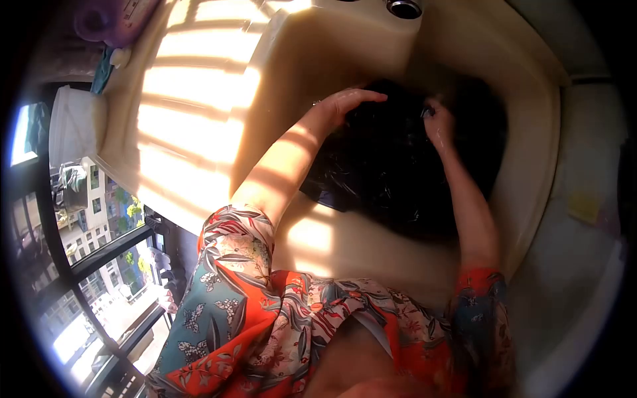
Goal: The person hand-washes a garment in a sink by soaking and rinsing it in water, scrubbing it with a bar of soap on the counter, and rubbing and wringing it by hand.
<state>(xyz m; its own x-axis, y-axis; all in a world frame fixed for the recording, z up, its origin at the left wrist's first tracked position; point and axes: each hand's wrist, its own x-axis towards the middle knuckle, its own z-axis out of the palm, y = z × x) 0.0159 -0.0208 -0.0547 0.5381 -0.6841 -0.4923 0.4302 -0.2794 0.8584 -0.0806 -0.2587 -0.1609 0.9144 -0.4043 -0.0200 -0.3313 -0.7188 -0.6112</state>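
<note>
Dark, wet cloth [398,172] fills much of the basin [371,249], with glints of light on its surface. My left hand [350,104] is over the cloth's upper left edge, its thumb and fingers apart; part of the fingers is lost against the dark cloth. To the right, my right hand [438,123] is at the cloth with its fingers bent together around a bit of dark material. Both hands look wet, and a gap separates them.
A metal tap [404,8] juts out above the basin. Left of the basin is a sunlit ribbed ledge [199,86]. A purple container [123,20] and a white tub [73,126] stand at the far left, near a window [99,265].
</note>
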